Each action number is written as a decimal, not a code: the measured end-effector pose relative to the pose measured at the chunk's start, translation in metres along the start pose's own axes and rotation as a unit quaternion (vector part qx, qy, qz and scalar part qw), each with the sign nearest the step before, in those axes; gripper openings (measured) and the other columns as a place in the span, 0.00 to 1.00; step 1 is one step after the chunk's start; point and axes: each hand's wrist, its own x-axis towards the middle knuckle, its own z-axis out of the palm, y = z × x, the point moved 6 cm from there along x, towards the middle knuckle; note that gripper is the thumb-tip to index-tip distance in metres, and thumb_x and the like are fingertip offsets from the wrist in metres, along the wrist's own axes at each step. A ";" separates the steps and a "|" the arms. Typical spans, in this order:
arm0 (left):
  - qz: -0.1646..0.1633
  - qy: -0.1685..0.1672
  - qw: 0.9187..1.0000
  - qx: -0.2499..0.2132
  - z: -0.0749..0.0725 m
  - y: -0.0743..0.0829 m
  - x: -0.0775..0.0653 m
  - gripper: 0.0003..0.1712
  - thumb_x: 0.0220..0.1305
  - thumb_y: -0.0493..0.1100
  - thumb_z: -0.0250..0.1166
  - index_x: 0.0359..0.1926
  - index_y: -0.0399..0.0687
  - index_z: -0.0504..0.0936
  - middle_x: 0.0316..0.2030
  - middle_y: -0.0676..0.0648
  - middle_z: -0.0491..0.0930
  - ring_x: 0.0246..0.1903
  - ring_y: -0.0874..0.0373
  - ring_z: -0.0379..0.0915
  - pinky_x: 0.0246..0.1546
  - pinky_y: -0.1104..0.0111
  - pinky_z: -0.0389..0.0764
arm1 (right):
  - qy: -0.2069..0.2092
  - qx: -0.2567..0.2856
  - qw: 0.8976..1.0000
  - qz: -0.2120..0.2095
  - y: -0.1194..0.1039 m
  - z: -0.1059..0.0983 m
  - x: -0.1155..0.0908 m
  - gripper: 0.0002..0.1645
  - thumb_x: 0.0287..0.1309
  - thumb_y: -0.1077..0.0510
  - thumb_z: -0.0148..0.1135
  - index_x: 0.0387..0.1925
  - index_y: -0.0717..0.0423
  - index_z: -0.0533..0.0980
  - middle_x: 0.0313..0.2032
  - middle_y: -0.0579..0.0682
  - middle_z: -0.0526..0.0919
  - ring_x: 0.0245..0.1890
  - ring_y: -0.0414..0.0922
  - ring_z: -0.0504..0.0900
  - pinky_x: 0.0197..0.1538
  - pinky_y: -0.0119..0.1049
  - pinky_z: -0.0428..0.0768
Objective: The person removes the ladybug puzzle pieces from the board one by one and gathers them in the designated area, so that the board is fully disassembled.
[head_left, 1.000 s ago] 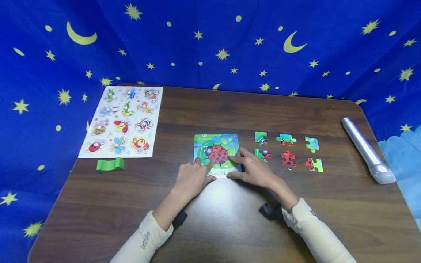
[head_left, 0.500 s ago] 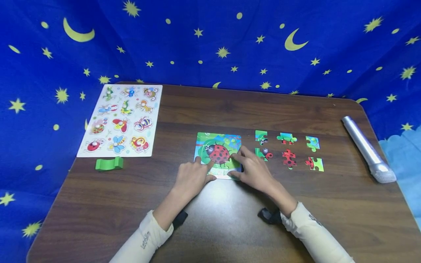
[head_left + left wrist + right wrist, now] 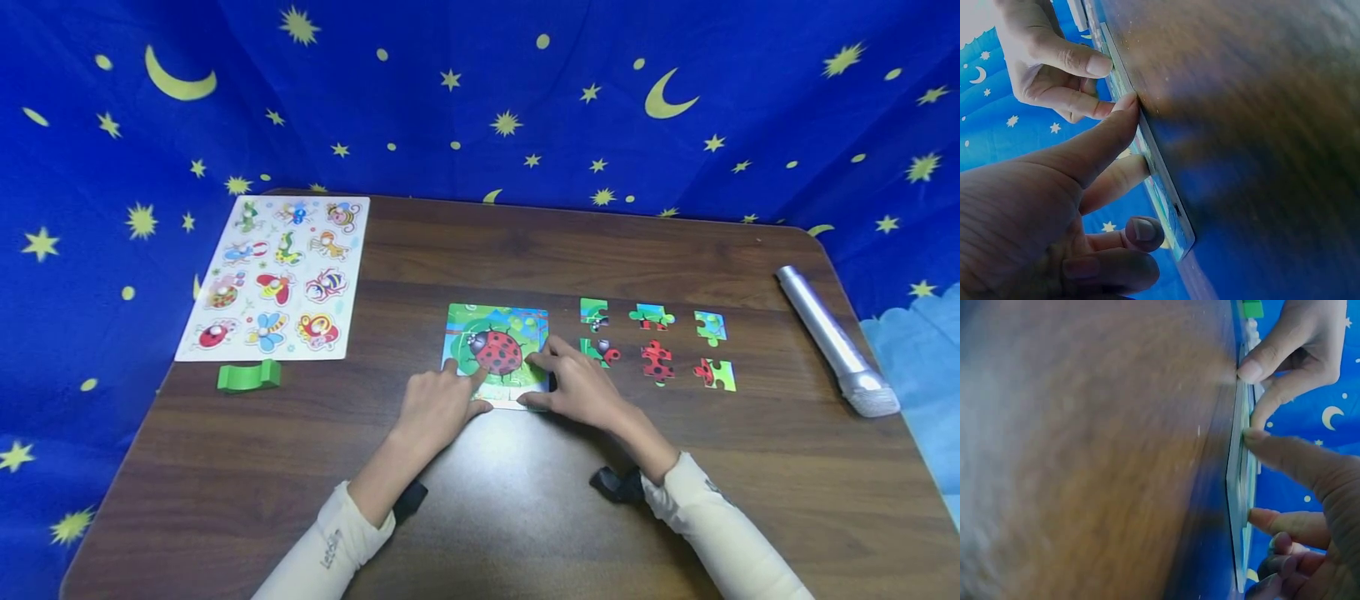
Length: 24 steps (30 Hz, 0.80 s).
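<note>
A square ladybug jigsaw puzzle (image 3: 498, 350) in its thin tray lies flat on the wooden table, in front of the person. At its lower left, the left hand (image 3: 438, 404) touches the picture with the index finger, and its thumb lies at the near edge. The right hand (image 3: 585, 385) rests its index finger and thumb on the puzzle's right side. In the left wrist view, the other fingers (image 3: 1110, 265) of the left hand are bent and hold nothing. The right wrist view shows the right thumb and index finger against the puzzle tray (image 3: 1235, 500), seen edge-on.
Several loose jigsaw pieces (image 3: 658, 364) lie in two rows right of the puzzle. A silver microphone-shaped object (image 3: 836, 342) lies at the table's right side. On the left are a white insect peg board (image 3: 281, 279) and a green arched block (image 3: 250, 376). A starry blue cloth (image 3: 420, 100) hangs behind.
The ladybug puzzle has shifted slightly to the right under the fingers since one second ago. Both hands stay in nearly the same place.
</note>
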 end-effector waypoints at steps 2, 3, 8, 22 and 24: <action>0.002 0.002 1.000 -0.001 -0.001 0.000 0.000 0.31 0.60 0.67 0.64 0.61 0.63 0.81 0.37 0.40 0.83 0.17 0.53 0.70 0.16 0.64 0.70 | 0.000 -0.004 1.000 -0.008 0.000 -0.001 0.001 0.37 0.44 0.44 0.79 0.53 0.61 0.82 0.34 0.47 0.70 0.25 0.38 0.63 0.26 0.29 0.61; 0.003 0.002 1.000 -0.001 -0.001 0.000 0.000 0.31 0.60 0.67 0.64 0.62 0.63 0.81 0.37 0.40 0.83 0.17 0.53 0.70 0.16 0.64 0.70 | 0.001 -0.007 1.000 -0.012 0.000 -0.001 0.001 0.37 0.44 0.44 0.79 0.53 0.61 0.82 0.34 0.47 0.71 0.25 0.38 0.63 0.26 0.29 0.61; 0.005 0.004 1.000 0.003 -0.001 0.000 0.000 0.32 0.60 0.68 0.64 0.62 0.63 0.80 0.40 0.39 0.83 0.16 0.53 0.70 0.16 0.64 0.69 | 0.008 -0.007 1.000 -0.028 0.001 -0.003 0.003 0.36 0.42 0.43 0.79 0.51 0.59 0.83 0.34 0.47 0.71 0.24 0.37 0.63 0.25 0.29 0.61; 0.007 0.013 1.000 -0.004 -0.001 0.002 -0.001 0.31 0.61 0.67 0.64 0.61 0.62 0.81 0.41 0.38 0.84 0.18 0.50 0.73 0.15 0.64 0.68 | 0.008 0.020 0.999 -0.033 0.015 -0.011 -0.015 0.34 0.44 0.43 0.78 0.52 0.57 0.83 0.34 0.45 0.68 0.28 0.38 0.63 0.29 0.30 0.61; 0.005 0.015 1.000 -0.008 -0.001 0.000 -0.002 0.30 0.61 0.67 0.64 0.61 0.62 0.81 0.41 0.38 0.84 0.18 0.50 0.74 0.15 0.63 0.68 | 0.010 0.029 0.999 -0.034 0.019 -0.014 -0.023 0.34 0.44 0.44 0.78 0.53 0.57 0.83 0.34 0.44 0.68 0.29 0.37 0.63 0.30 0.30 0.62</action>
